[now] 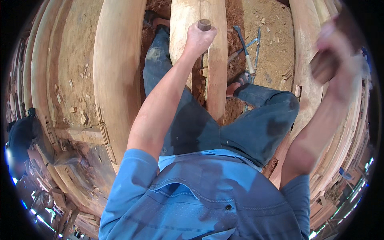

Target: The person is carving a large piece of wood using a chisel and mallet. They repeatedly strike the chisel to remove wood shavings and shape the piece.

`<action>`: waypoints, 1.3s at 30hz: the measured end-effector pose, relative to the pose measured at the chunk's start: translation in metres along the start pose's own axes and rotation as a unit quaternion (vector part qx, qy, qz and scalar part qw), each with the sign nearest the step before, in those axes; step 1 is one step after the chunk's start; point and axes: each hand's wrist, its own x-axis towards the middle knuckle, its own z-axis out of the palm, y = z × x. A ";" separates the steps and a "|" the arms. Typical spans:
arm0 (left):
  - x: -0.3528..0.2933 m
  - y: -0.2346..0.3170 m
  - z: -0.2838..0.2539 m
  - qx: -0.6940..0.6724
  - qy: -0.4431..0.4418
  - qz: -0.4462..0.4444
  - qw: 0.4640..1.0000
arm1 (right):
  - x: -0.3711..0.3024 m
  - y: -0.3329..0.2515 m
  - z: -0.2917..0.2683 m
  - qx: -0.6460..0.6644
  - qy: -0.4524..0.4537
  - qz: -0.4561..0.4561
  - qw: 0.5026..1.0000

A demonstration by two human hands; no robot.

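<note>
My left hand [199, 39] is closed in a fist round an upright tool, probably a chisel. The top of its round brown handle [204, 25] sticks up above my thumb. Most of the blade is hidden below the fist. Under it lies a thick, pale timber [217, 76] with a long slot cut into it, running between my legs. Off to the right, my right hand [335, 42] is raised and smeared by motion. It grips a dark brown wooden mallet [325, 67], also blurred, well apart from the chisel.
Long rounded timbers [116, 60] lie on both sides of me. Metal tools, among them a long one with a pale handle [249, 64], lie on the chip-strewn ground [276, 48] by my right foot. Another person [25, 138] bends at the far left.
</note>
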 end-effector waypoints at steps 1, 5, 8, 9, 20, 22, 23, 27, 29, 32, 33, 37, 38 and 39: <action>0.001 -0.003 0.000 0.012 0.003 -0.003 1.000 | 0.035 0.005 -0.032 0.070 -0.034 -0.038 0.996; 0.007 -0.006 0.013 0.007 -0.012 0.015 1.000 | 0.042 0.016 0.036 -0.051 -0.011 -0.015 0.999; 0.006 -0.008 0.003 0.031 -0.010 0.010 0.999 | 0.010 0.055 0.109 -0.480 -0.219 0.046 0.848; 0.005 -0.011 0.003 0.031 -0.023 0.007 0.999 | 0.001 0.061 0.115 -0.433 -0.259 0.101 0.858; 0.001 -0.010 0.009 0.012 -0.018 0.020 1.000 | 0.016 0.005 0.038 -0.039 -0.086 -0.047 0.994; 0.000 -0.008 0.014 -0.005 -0.019 0.026 0.999 | 0.064 0.010 0.015 0.090 -0.056 -0.046 0.993; 0.001 -0.006 0.017 -0.016 -0.020 0.030 0.999 | 0.081 0.003 0.024 0.135 -0.055 -0.079 0.986; 0.003 -0.004 0.011 0.038 -0.027 0.017 0.999 | 0.028 0.043 0.099 -0.353 -0.121 0.010 0.928; -0.002 -0.003 0.006 0.067 -0.039 0.022 0.997 | 0.004 0.053 0.113 -0.409 -0.333 0.097 0.844; -0.056 0.001 -0.001 0.091 -0.005 -0.013 0.996 | -0.036 0.065 0.093 -0.382 -0.288 0.113 0.871; -0.090 -0.043 0.001 0.043 0.003 0.104 0.994 | -0.053 0.065 0.088 -0.370 -0.284 0.174 0.867; -0.211 -0.023 -0.019 0.079 -0.213 0.291 0.929 | -0.130 0.126 0.077 -0.243 -0.243 0.267 0.900; -0.211 -0.025 -0.021 0.083 -0.164 0.262 0.948 | -0.140 0.129 0.080 -0.233 -0.231 0.294 0.898; -0.208 -0.028 -0.027 0.086 -0.115 0.232 0.962 | -0.148 0.131 0.082 -0.200 -0.231 0.328 0.894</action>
